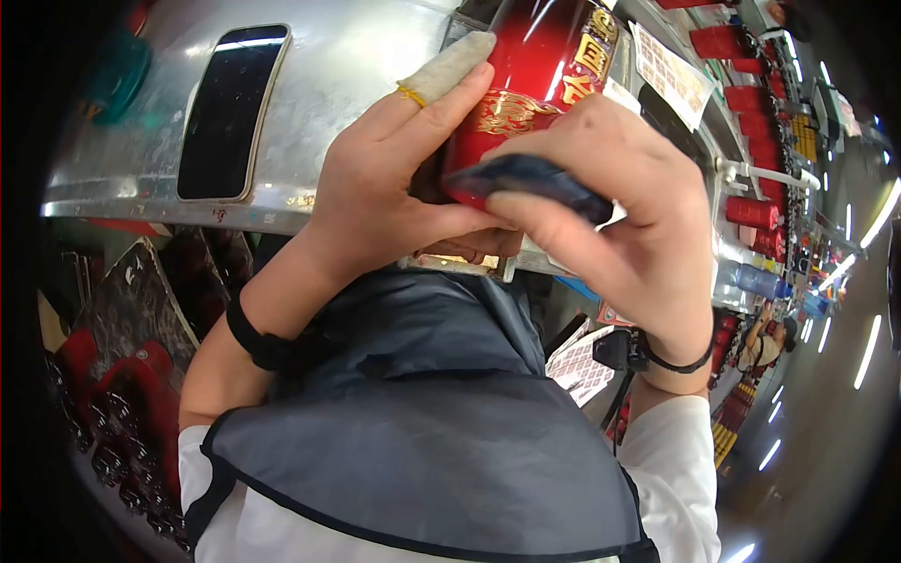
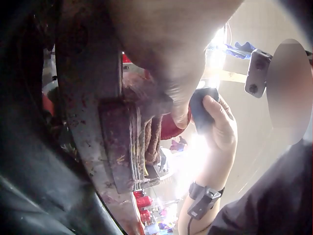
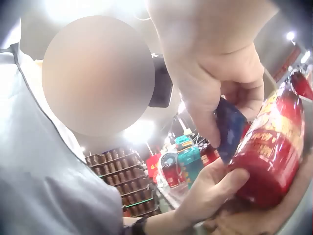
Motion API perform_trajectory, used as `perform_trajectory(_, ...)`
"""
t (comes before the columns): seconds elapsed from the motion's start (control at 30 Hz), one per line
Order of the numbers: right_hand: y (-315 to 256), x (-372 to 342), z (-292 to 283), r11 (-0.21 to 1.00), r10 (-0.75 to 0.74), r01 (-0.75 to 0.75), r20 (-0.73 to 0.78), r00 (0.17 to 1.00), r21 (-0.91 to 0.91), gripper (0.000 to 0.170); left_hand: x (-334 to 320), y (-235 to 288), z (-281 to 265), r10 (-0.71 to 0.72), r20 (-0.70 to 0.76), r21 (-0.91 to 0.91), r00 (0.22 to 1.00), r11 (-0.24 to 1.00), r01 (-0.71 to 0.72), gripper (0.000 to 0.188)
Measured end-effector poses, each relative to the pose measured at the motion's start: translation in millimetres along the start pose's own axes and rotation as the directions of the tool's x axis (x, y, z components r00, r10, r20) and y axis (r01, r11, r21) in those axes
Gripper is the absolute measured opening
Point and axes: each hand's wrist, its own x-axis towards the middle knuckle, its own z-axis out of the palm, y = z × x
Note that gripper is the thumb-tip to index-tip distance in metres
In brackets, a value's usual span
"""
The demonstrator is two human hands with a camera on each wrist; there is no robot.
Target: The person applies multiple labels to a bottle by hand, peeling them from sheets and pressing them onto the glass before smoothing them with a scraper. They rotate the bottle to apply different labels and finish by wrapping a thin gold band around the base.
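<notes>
A glossy red bottle (image 1: 521, 70) with gold characters and a gold emblem lies on its side at the table's near edge in the head view. My left hand (image 1: 371, 178) grips it near its base, thumb on the near side. One left finger wears a beige cover (image 1: 450, 73) with a yellow band. My right hand (image 1: 648, 188) pinches a flat dark blue piece (image 3: 231, 128) between thumb and fingers, its edge right at the bottle's side near the base. In the left wrist view the dark piece (image 2: 204, 110) shows in the right hand, while the bottle is mostly hidden.
A black-screened phone (image 1: 233, 117) lies left on the metal table (image 1: 328, 56). Beyond the bottle is a sheet of printed labels (image 1: 671, 75). Brown folded cloth (image 2: 153, 139) sits by the table edge. A teal bottle (image 3: 190, 159) stands behind; several red bottles (image 1: 751, 211) line the right.
</notes>
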Motion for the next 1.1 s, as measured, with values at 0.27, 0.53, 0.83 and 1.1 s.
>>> perform_trajectory(0.27, 49.1, -85.2, 35.6, 0.809, 0.559, -0.451, -0.257, 0.788, 0.377, 0.020, -3.8, 1.1, -9.2, -0.120, 0.173, -0.074, 0.978, 0.988, 0.134, 0.089)
perform_trajectory(0.53, 20.1, -75.5, 35.6, 0.912, 0.379, -0.267, -0.393, 0.838, 0.311, 0.020, -3.4, 3.5, -7.9, -0.108, 0.199, -0.026, 0.974, 0.993, 0.115, 0.090)
perform_trajectory(0.83, 20.9, -72.5, 31.2, 0.951, 0.256, -0.136, -0.457, 0.852, 0.279, 0.019, -4.4, 7.5, -7.9, -0.158, 0.213, -0.041, 0.964, 0.985, 0.170, 0.091)
perform_trajectory(1.1, 14.4, -74.7, 23.0, 0.996, 0.043, -0.074, -0.455, 0.890, -0.050, 0.035, -7.2, 7.9, -7.9, -0.196, 0.245, -0.015, 0.950, 0.979, 0.205, 0.095)
